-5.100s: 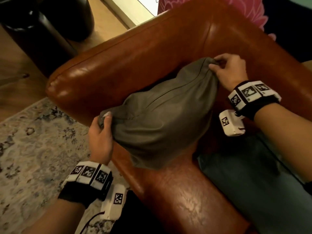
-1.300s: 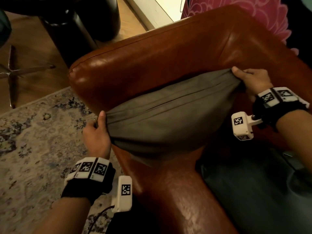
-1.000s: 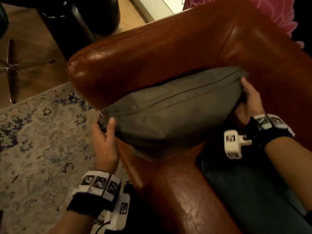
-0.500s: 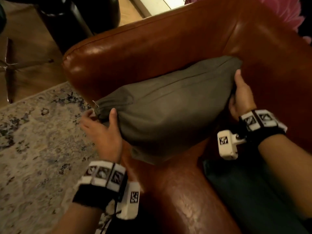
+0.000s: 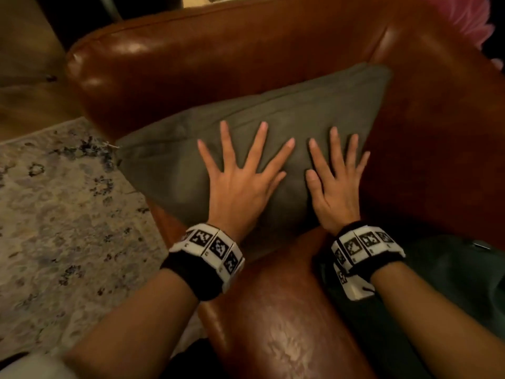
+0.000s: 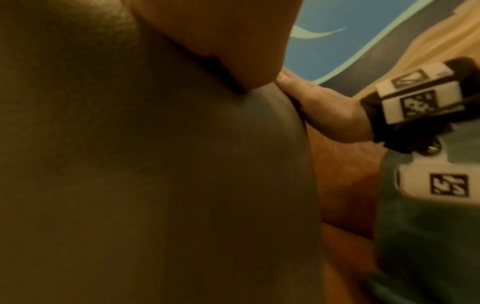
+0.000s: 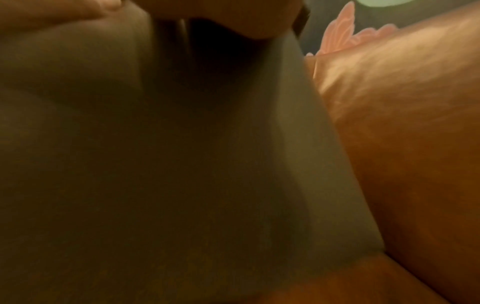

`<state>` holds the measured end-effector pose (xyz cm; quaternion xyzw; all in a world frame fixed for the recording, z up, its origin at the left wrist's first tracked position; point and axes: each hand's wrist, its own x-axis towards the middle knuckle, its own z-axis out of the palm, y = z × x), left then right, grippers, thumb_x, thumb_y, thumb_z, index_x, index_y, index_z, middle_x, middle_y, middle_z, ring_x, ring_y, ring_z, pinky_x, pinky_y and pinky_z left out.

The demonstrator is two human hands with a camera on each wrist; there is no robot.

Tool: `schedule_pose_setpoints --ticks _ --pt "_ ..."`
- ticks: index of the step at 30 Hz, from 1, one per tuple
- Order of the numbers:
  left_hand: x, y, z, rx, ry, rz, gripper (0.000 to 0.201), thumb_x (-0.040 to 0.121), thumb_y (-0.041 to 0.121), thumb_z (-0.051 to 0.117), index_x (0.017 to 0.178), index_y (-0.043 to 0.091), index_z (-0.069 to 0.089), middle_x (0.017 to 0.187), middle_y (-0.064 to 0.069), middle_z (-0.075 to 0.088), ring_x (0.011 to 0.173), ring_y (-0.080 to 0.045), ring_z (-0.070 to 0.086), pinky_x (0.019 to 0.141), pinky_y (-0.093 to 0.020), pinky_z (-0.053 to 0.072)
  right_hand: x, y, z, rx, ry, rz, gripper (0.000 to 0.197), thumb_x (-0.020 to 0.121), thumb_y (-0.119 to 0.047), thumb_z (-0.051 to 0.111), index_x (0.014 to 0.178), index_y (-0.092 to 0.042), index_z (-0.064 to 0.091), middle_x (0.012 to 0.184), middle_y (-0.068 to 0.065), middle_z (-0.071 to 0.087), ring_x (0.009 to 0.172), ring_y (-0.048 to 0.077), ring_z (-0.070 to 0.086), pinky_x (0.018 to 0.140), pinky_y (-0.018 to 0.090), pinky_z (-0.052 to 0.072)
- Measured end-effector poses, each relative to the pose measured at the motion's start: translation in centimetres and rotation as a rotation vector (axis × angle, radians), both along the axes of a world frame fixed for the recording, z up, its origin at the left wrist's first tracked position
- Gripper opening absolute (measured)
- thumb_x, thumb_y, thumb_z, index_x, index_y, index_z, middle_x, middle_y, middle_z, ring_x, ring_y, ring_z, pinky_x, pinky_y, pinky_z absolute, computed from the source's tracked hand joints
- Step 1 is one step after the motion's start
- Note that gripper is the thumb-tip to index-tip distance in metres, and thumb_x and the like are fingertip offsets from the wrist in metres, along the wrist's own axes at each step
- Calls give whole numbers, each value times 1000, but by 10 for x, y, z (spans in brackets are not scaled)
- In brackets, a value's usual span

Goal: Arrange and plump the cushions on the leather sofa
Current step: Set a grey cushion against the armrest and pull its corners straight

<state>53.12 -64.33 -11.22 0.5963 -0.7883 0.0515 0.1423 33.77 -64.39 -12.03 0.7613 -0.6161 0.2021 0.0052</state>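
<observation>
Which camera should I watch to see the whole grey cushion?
The head view: it shows the grey cushion edge to edge in the sofa corner, both hands flat on it. Both wrist views show only blurred close-up fabric.

Leather sofa (image 5: 273, 45) – grey cushion (image 5: 300, 113) on armrest corner.

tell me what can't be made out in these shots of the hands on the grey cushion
- Head view: the grey cushion's underside and lower edge, covered by the left hand and right hand lying flat on it.
- Head view: the rest of the leather sofa and the pink cushion, cut off by the frame edges.
- Both wrist views: fingers out of frame; only blurred fabric fills them.
- Cushion's zip: too dim to see.
</observation>
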Motion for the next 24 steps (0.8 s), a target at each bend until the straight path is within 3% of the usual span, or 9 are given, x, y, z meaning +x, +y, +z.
schedule_pose_setpoints --ticks 2,4,8,11,14,16,18,21,24 --pt "3 -25 -2 18 -1 21 53 101 59 21 152 45 20 163 -2 23 142 -59 13 103 -80 5 7 -29 -4 67 9 -31 54 102 -52 13 153 -35 11 164 2 12 151 25 -8 113 64 -7" --pt "1 -41 -8 -2 15 33 54 101 61 19 152 46 17 164 -1 17 143 -57 8 104 -80 2 8 -51 -7 103 47 -44 55 101 -53 11 152 -38 2 163 -8 1 151 28 -4 113 66 -6" --pt "-6 -59 -16 -23 48 36 54 100 62 21 152 47 20 165 1 15 144 -57 7 104 -78 -4 1 -70 -18 165 74 -55 53 99 -52 10 149 -43 -4 157 -18 -16 148 14 -18 116 63 -10" --pt "-7 -65 -18 -10 65 43 55 100 62 23 152 46 18 165 1 13 145 -56 5 105 -76 -7 5 -82 -18 213 75 -28 53 98 -53 6 147 -46 -9 155 -20 -21 144 8 -22 116 63 -11" --pt "-6 -65 -17 22 71 68 57 99 63 20 153 46 13 165 2 11 146 -53 1 106 -76 -7 6 -79 -10 189 61 -21 54 99 -52 9 149 -42 -7 158 -17 -14 146 10 -18 116 64 -9" --pt "-4 -61 -20 41 76 69 59 98 63 18 153 44 9 165 1 12 146 -52 1 106 -76 -5 5 -67 -4 45 70 1 57 102 -49 11 155 -31 -2 163 -8 1 147 10 -15 115 62 -10" --pt "-3 -56 -22 57 54 56 61 98 63 16 153 40 9 165 -1 14 146 -54 4 106 -78 -1 14 -61 2 -90 136 157 56 104 -46 10 155 -24 7 163 0 16 149 12 -14 115 59 -7" --pt "-4 -48 -23 75 52 59 64 97 62 18 154 34 9 164 -1 15 145 -55 6 106 -79 3 10 -79 8 -84 314 368 54 104 -46 12 154 -27 15 161 1 22 151 22 6 116 57 3" --pt "-5 -48 -21 74 93 106 71 96 66 16 152 30 -10 165 1 10 147 -49 3 110 -73 0 -36 -111 8 42 196 67 54 103 -48 10 155 -35 8 165 1 13 152 27 9 119 56 4"
